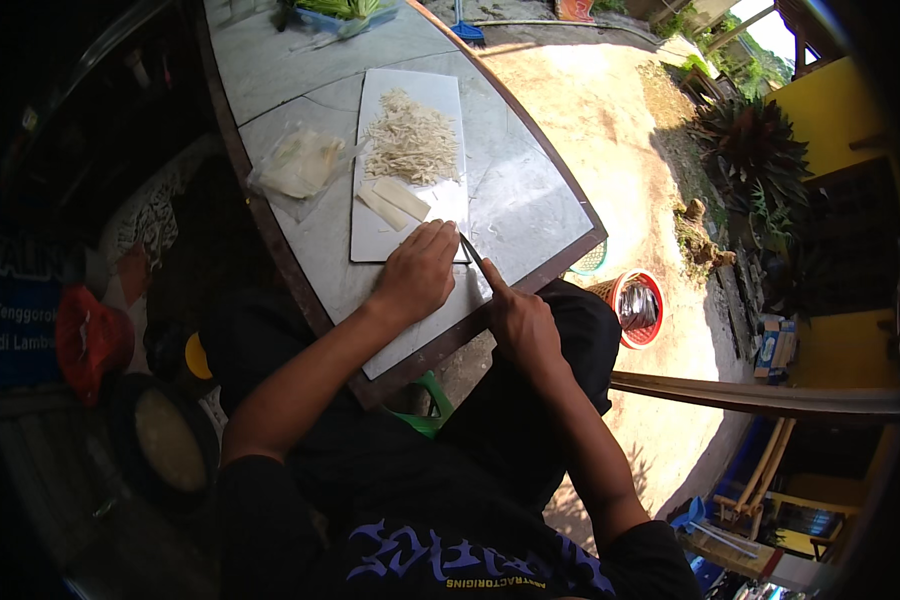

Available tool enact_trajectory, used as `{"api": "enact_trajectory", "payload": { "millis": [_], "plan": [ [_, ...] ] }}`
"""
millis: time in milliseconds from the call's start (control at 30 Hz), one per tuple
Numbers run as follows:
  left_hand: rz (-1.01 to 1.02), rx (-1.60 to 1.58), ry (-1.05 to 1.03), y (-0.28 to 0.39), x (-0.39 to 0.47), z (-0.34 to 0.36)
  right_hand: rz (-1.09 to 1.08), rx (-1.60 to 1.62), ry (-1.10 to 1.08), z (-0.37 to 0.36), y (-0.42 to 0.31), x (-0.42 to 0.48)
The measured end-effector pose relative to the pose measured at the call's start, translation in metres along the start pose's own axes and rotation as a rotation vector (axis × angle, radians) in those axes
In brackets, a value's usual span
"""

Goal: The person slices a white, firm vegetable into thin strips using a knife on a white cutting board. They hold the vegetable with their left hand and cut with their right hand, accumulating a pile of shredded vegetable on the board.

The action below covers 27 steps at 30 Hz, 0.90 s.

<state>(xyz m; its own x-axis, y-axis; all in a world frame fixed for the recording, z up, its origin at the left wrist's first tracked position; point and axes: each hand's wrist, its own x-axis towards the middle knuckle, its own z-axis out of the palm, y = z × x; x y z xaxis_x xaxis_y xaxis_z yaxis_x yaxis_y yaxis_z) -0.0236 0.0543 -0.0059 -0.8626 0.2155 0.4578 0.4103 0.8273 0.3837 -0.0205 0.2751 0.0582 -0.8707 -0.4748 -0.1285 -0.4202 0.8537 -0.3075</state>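
Observation:
My right hand (525,319) grips a knife, its dark blade (474,250) angled over the near right edge of a white cutting board (367,244). Just left of the blade, my left hand (424,266) rests on the board's near end with its fingers together and bent down. Whatever lies under those fingers is hidden. Beyond the left hand are flat pale slabs of food (397,201), side by side. A large heap of thin pale strips (411,139) covers the board's far half. Left of the board lies a clear plastic bag (300,163) with more pale slabs in it.
The board lies on a grey tiled table (525,187) with a brown rim. A blue container of green vegetables (341,15) stands at the far end. Right of the table, a red-rimmed basket (637,309) sits on the ground. A green plastic stool (427,409) shows below me.

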Motion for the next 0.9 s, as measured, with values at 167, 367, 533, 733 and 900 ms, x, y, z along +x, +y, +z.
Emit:
{"api": "enact_trajectory", "payload": {
  "millis": [167, 367, 533, 733, 900],
  "plan": [
    [0.024, -0.005, 0.03, -0.003, -0.004, 0.003, -0.049, 0.061, 0.047, 0.0, 0.0, -0.003],
    [0.021, -0.041, 0.013, -0.002, -0.004, -0.001, -0.048, 0.0, 0.058, 0.005, 0.005, 0.034],
    [0.004, -0.056, 0.016, -0.004, -0.005, -0.001, -0.168, 0.147, 0.116, 0.012, 0.01, 0.07],
    [-0.003, -0.061, 0.013, -0.001, -0.005, 0.0, -0.184, 0.221, 0.133, 0.016, 0.014, 0.061],
    [-0.013, -0.08, 0.019, -0.002, -0.005, -0.001, -0.189, 0.194, 0.131, 0.01, 0.008, 0.061]
  ]
}}
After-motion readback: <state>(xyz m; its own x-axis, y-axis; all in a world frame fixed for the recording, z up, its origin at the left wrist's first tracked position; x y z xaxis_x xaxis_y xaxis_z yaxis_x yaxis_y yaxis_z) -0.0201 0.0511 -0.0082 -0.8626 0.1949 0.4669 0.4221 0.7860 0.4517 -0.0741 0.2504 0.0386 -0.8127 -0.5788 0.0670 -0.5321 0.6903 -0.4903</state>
